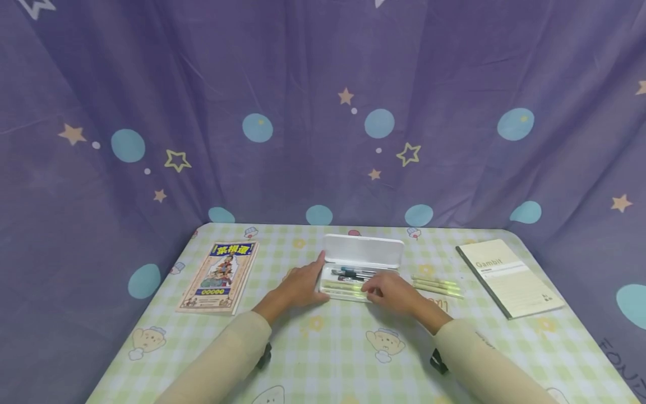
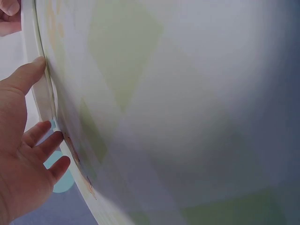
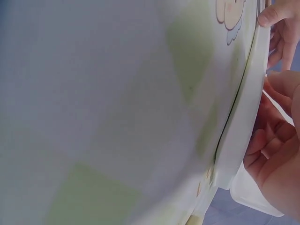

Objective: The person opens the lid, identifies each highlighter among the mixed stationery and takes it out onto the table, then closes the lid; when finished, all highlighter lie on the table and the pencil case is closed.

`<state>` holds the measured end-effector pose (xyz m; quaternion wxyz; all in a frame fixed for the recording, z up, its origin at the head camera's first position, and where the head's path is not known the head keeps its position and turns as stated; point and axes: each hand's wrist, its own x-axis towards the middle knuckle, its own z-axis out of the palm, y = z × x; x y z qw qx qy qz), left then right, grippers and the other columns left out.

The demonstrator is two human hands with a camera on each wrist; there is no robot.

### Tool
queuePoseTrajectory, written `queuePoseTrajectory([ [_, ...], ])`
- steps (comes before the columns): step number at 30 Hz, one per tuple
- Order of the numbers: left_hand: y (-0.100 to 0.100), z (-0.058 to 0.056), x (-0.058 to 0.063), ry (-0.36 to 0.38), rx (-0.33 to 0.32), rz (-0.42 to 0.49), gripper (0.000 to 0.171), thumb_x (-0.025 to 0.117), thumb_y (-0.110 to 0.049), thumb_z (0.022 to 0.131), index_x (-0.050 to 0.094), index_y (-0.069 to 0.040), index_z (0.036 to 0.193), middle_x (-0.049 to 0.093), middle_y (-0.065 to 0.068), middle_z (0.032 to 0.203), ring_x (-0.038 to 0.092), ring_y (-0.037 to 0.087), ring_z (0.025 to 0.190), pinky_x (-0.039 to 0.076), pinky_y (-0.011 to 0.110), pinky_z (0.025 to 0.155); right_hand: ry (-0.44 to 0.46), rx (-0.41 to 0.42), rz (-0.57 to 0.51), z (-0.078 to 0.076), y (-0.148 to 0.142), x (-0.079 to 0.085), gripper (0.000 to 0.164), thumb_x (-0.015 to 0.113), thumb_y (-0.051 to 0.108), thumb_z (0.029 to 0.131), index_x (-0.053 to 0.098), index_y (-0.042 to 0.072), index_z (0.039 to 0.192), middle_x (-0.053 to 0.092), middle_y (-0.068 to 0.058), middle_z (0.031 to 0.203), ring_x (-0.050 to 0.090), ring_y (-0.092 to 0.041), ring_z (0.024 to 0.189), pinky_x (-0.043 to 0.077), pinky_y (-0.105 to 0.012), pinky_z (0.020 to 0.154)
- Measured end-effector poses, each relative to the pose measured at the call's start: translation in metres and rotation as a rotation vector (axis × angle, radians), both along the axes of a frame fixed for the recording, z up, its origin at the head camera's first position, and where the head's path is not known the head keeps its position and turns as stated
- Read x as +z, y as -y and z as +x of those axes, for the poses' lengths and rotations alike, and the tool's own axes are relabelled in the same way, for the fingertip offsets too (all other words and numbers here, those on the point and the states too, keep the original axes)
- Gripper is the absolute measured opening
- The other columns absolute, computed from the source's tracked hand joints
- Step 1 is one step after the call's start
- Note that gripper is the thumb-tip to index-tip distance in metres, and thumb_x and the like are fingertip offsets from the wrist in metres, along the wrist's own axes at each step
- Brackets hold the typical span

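Head cam only gave the full layout: white pencil case (image 3: 243,126) near mid-bench (image 1: 323,365), lid (image 1: 363,251) up at the back, near the bench's far half. Inside, dark & clear pens (image 1: 355,274) lay toward the back, pale yellow-green pens (image 1: 340,287) along the front. L hand (image 1: 303,283) was at the case's L end, thumb by the near corner, forefinger up by the far one. R hand (image 1: 396,293) reached over the R part of the case, fingers bent, tips at the yellow-green pens; couldn't tell if it had one pinched.

L wrist cam added what head cam hid: thumb tip on the case edge, three other fingers loosely straight & spread, i.e. hand mostly open, steadying rather than gripping. A bit of R hand showed in the top L corner.

R wrist cam, low & side-on, showed the case's front wall, R fingers curled behind it, L thumb on the rim farther along; contents hidden from there.

Also head cam only: loose yellow-green pens (image 1: 438,286) on the bench just R of the case, illus. book (image 1: 219,278) well off L, "Gambit" notebook (image 1: 510,278) far R, purple curtain (image 1: 313,67) behind.
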<state>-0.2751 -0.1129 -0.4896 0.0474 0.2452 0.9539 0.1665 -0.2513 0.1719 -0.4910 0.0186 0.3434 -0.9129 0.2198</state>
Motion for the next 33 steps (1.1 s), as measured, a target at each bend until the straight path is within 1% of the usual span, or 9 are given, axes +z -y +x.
queuePoseTrajectory([
  [6, -0.0006, 0.0010, -0.0009, -0.009, -0.007, -0.002, 0.117, 0.083, -0.046, 0.081, 0.011, -0.007, 0.164, 0.051, 0.015, 0.154, 0.055, 0.033, 0.137, 0.045, 0.053, 0.108, 0.019, -0.031, 0.052, 0.0034, 0.0022, 0.0011, 0.017, 0.069, 0.016, 0.093, 0.080, 0.019, 0.106, 0.076, 0.007, 0.095, 0.061, -0.005, 0.082, 0.053, -0.029, 0.078],
  [9, -0.0009, 0.0007, -0.0005, -0.018, -0.007, -0.006, 0.116, 0.083, -0.046, 0.081, 0.012, -0.007, 0.164, 0.051, 0.015, 0.154, 0.056, 0.033, 0.137, 0.046, 0.052, 0.107, 0.014, -0.038, 0.090, 0.0045, 0.0035, 0.0015, 0.017, 0.069, 0.018, 0.094, 0.080, 0.020, 0.106, 0.075, 0.007, 0.096, 0.063, -0.007, 0.085, 0.054, -0.031, 0.081],
  [14, -0.0013, 0.0002, 0.0006, -0.009, 0.003, -0.004, 0.117, 0.084, -0.047, 0.081, 0.012, -0.007, 0.164, 0.051, 0.015, 0.155, 0.055, 0.034, 0.137, 0.045, 0.053, 0.108, -0.005, -0.024, 0.107, 0.0057, 0.0053, 0.0029, 0.016, 0.069, 0.016, 0.092, 0.080, 0.018, 0.105, 0.073, 0.006, 0.092, 0.063, -0.008, 0.083, 0.055, -0.032, 0.080],
  [20, -0.0013, 0.0008, -0.0001, 0.015, 0.023, -0.014, 0.118, 0.083, -0.048, 0.081, 0.010, -0.009, 0.165, 0.048, 0.014, 0.157, 0.052, 0.033, 0.140, 0.043, 0.054, 0.111, 0.012, 0.005, 0.113, 0.0054, 0.0064, 0.0048, 0.012, 0.068, 0.014, 0.093, 0.078, 0.018, 0.099, 0.065, 0.009, 0.082, 0.055, -0.005, 0.077, 0.051, -0.026, 0.074],
  [23, -0.0009, 0.0014, -0.0004, 0.011, 0.020, -0.010, 0.118, 0.083, -0.048, 0.081, 0.011, -0.008, 0.165, 0.049, 0.014, 0.156, 0.053, 0.034, 0.139, 0.044, 0.054, 0.110, 0.021, 0.011, 0.118, 0.0051, 0.0063, 0.0042, 0.012, 0.068, 0.014, 0.094, 0.078, 0.017, 0.101, 0.065, 0.009, 0.084, 0.055, -0.005, 0.078, 0.051, -0.026, 0.074],
  [24, -0.0009, 0.0012, -0.0007, 0.006, 0.018, -0.011, 0.118, 0.083, -0.048, 0.081, 0.011, -0.008, 0.165, 0.049, 0.014, 0.156, 0.054, 0.034, 0.138, 0.044, 0.054, 0.110, 0.025, 0.006, 0.116, 0.0051, 0.0063, 0.0038, 0.014, 0.068, 0.014, 0.094, 0.078, 0.017, 0.104, 0.066, 0.008, 0.086, 0.057, -0.006, 0.080, 0.052, -0.028, 0.075],
  [28, -0.0010, 0.0008, -0.0012, -0.004, 0.011, -0.016, 0.118, 0.084, -0.047, 0.081, 0.011, -0.007, 0.164, 0.051, 0.015, 0.154, 0.055, 0.034, 0.137, 0.045, 0.053, 0.109, 0.059, -0.035, 0.111, 0.0052, 0.0065, 0.0019, 0.015, 0.067, 0.014, 0.093, 0.078, 0.017, 0.104, 0.070, 0.006, 0.095, 0.063, -0.010, 0.089, 0.055, -0.033, 0.084],
  [31, -0.0015, 0.0008, -0.0009, -0.001, 0.014, -0.022, 0.117, 0.083, -0.048, 0.081, 0.011, -0.008, 0.165, 0.050, 0.014, 0.155, 0.055, 0.034, 0.137, 0.045, 0.053, 0.110, 0.079, -0.075, 0.100, 0.0053, 0.0068, 0.0009, 0.015, 0.069, 0.014, 0.091, 0.077, 0.017, 0.103, 0.071, 0.005, 0.098, 0.065, -0.014, 0.093, 0.056, -0.037, 0.087],
  [33, -0.0018, 0.0008, -0.0004, 0.001, 0.018, -0.026, 0.117, 0.083, -0.048, 0.081, 0.010, -0.008, 0.165, 0.049, 0.014, 0.156, 0.054, 0.034, 0.138, 0.044, 0.053, 0.110, 0.089, -0.096, 0.093, 0.0052, 0.0071, 0.0006, 0.016, 0.070, 0.015, 0.090, 0.076, 0.016, 0.105, 0.071, 0.004, 0.099, 0.066, -0.015, 0.094, 0.056, -0.038, 0.088],
])
